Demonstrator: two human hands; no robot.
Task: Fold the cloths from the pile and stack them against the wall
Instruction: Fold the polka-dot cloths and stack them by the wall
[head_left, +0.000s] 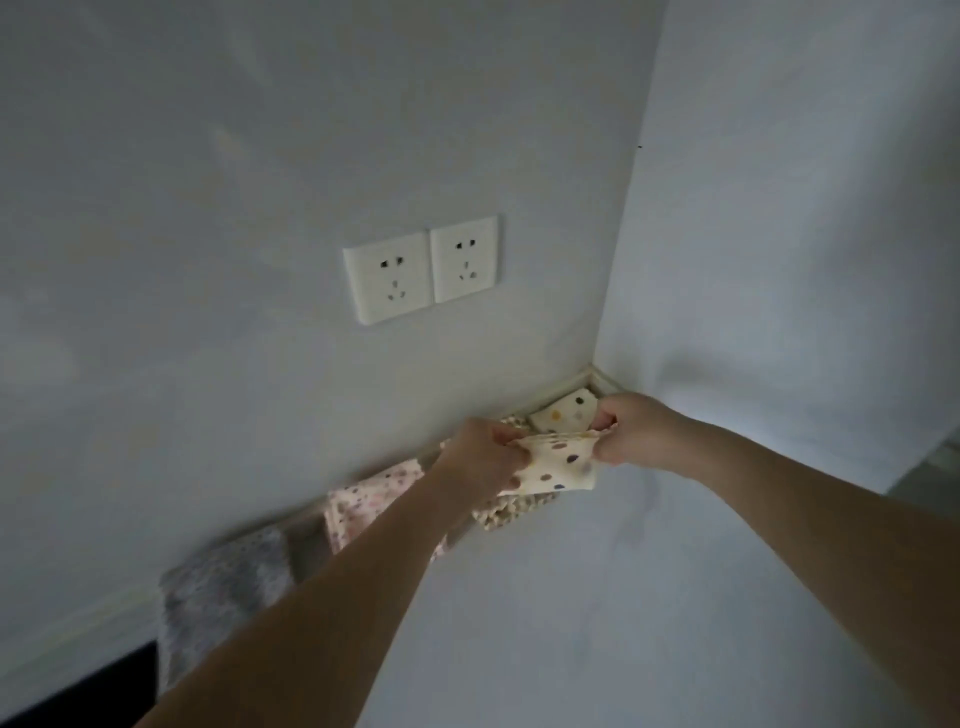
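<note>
Grey cloth (223, 587): far left against the wall (208, 208), blurred, leaning or lying at the wall's foot; which one cannot be told.
Pink cloth (363, 499): just right of the grey one, folded, against the wall, partly behind the left forearm.
Sockets (421, 267): two white plates side by side on the wall, above the row of cloths.
Left hand (480, 457): fingers curled, pinching the left top corner of the dotted cloth.
Dotted cloth (556, 465): cream with dark and tan dots, held in the air between both hands, stretched along its top edge, the rest hanging down, over the worktop (623, 597) near the corner.
Knit cloth (514, 512): tan, coarse weave, lying under the held cloth by the wall.
Folded dotted cloth (566, 413): tucked in the far corner, behind the hands, touching the wall strip.
Right hand (623, 426): fingers curled, pinching the right top corner of the dotted cloth.
Handling: it looks light, thin and limp; it sags wherever it is not held, so it probably keeps no fold unless laid flat and pressed.
Hold: the two top corners, as now, seem best; a middle grasp would likely bunch it.
Risk: a loose pinch may let a corner slip and skew the fold.
</note>
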